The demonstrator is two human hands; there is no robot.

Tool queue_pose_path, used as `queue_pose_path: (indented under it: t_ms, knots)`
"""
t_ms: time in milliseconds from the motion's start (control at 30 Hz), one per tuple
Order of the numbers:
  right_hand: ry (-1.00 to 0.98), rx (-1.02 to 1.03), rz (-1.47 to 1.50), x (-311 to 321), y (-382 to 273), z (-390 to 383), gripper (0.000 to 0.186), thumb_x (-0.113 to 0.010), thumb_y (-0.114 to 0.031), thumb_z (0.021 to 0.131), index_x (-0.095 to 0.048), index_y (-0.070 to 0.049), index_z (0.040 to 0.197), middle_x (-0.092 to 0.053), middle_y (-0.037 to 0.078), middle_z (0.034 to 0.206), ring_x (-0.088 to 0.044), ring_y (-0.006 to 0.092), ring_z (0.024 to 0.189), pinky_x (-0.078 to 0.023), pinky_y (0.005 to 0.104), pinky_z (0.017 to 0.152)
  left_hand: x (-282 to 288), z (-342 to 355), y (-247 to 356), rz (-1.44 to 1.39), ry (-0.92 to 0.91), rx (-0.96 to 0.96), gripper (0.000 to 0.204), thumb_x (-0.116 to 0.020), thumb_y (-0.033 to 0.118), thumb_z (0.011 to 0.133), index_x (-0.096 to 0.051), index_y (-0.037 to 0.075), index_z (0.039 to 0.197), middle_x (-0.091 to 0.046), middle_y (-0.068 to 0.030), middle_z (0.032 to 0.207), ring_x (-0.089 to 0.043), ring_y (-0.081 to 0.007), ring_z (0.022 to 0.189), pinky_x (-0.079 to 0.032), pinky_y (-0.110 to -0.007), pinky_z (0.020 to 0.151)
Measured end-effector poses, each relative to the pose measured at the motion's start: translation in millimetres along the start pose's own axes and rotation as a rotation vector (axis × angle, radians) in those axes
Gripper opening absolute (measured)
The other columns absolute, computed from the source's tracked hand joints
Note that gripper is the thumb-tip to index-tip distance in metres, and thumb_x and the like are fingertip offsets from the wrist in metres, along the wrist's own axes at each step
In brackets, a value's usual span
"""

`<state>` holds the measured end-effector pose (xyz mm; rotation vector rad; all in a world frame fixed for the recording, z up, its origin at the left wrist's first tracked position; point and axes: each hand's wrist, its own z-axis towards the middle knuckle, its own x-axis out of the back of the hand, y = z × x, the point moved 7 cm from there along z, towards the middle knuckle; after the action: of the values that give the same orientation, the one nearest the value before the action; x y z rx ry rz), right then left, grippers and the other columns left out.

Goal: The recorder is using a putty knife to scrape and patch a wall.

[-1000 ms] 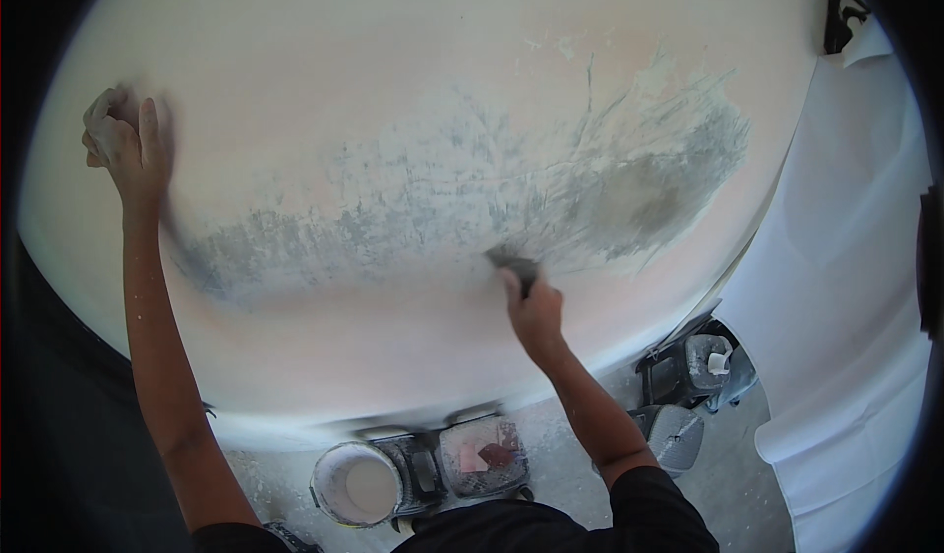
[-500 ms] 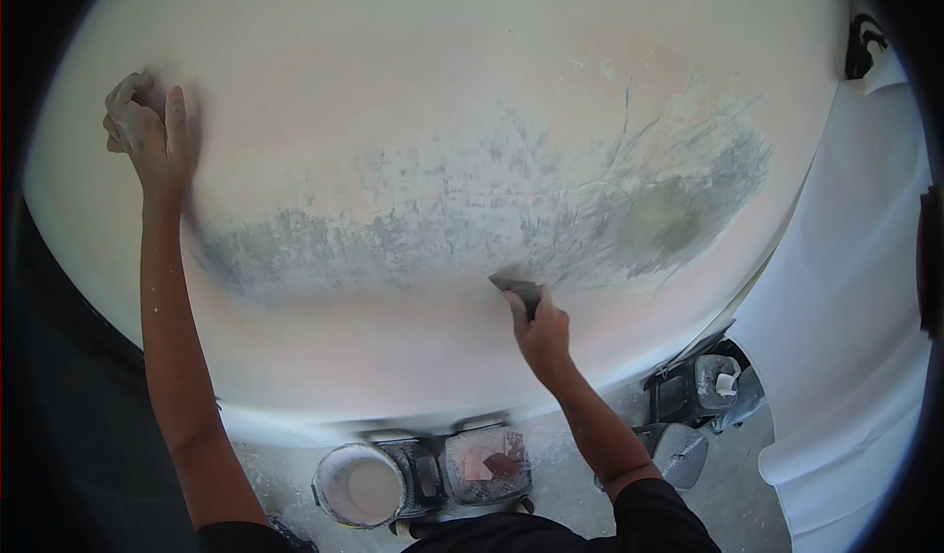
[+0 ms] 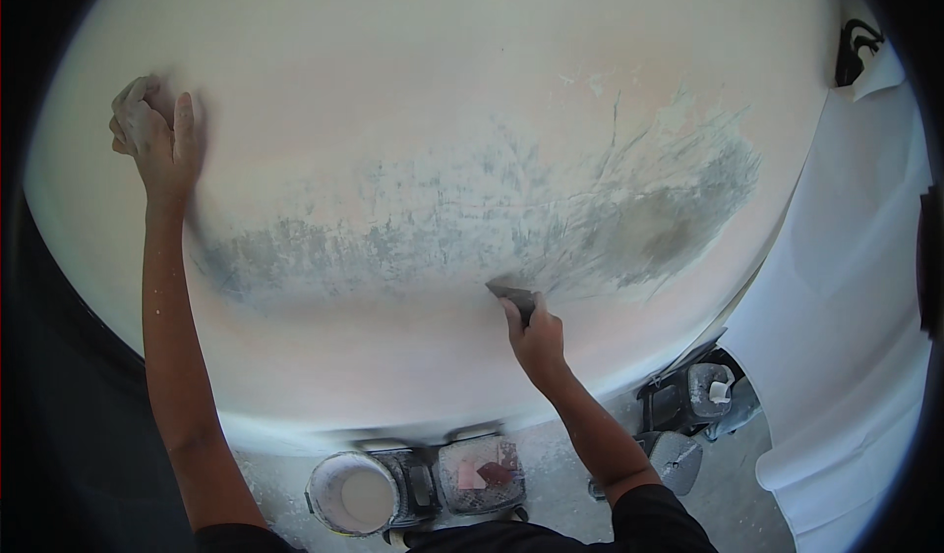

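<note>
A large curved pale pink-white panel (image 3: 413, 81) fills most of the view, with a rough grey and whitish scuffed patch (image 3: 669, 219) across its middle. My left hand (image 3: 157, 135) rests against the panel at upper left, fingers curled together and thumb apart; whether anything is under the fingers is hidden. My right hand (image 3: 536, 347) grips a dark flat scraper-like tool (image 3: 511, 293), whose blade touches the panel at the patch's lower edge.
Below the panel are a white bucket (image 3: 364, 494) with pale contents, a speckled black stool (image 3: 482, 484) with pink and dark red pieces on it, and more black stools (image 3: 674, 460) on the dusty floor (image 3: 737, 494). White sheeting (image 3: 836, 288) hangs at the right.
The dark tool in my right hand has moved downward on the panel since a second ago. My left hand stays curled against the panel; the whole view has shifted slightly.
</note>
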<state>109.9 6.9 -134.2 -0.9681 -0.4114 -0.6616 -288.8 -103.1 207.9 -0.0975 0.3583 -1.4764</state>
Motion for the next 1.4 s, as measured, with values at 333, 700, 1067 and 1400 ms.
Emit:
queue_pose_path:
  t_ms: [333, 700, 1067, 1400]
  knots:
    - [0.182, 0.006, 0.158, 15.6, -12.3, 2.7, 0.03, -0.066, -0.027, 0.095, -0.059, 0.002, 0.1, -0.07, 0.02, 0.076, -0.071, 0.0368, 0.072, -0.055, 0.0394, 0.059, -1.4, -105.9, 157.8, 0.096, -0.327, -0.138, 0.073, -0.052, 0.052, 0.089, -0.044, 0.01, 0.148, -0.037, -0.0128, 0.156, -0.027, -0.036, 0.147, -0.02, -0.049, 0.115]
    - [0.386, -0.107, 0.281, 55.7, 17.1, 25.6, 0.036, -0.065, -0.029, 0.096, -0.062, 0.006, 0.098, -0.07, 0.019, 0.073, -0.071, 0.0309, 0.064, -0.053, 0.0365, 0.058, -1.6, -116.5, 161.4, -0.011, -0.271, -0.009, 0.071, -0.05, 0.053, 0.089, -0.046, 0.011, 0.146, -0.036, -0.0126, 0.156, -0.023, -0.0363, 0.148, -0.007, -0.052, 0.121]
    - [0.111, 0.062, 0.04, 32.4, 9.4, 20.0, 0.029, -0.07, -0.027, 0.092, -0.06, 0.0, 0.095, -0.069, 0.02, 0.077, -0.069, 0.0386, 0.072, -0.054, 0.0412, 0.06, 0.1, -122.2, 159.4, -0.005, -0.303, 0.0, 0.073, -0.051, 0.053, 0.087, -0.045, 0.01, 0.147, -0.035, -0.0125, 0.157, -0.023, -0.0366, 0.148, -0.007, -0.053, 0.12]
    - [0.416, 0.178, 0.328, 46.8, 8.5, 26.8, 0.036, -0.069, -0.033, 0.092, -0.058, 0.0, 0.097, -0.061, 0.022, 0.061, -0.063, 0.0429, 0.059, -0.051, 0.0469, 0.051, 0.5, -115.5, 163.9, -0.013, -0.303, -0.018, 0.073, -0.051, 0.051, 0.09, -0.042, 0.007, 0.148, -0.034, -0.0161, 0.157, -0.022, -0.0374, 0.148, -0.009, -0.053, 0.12]
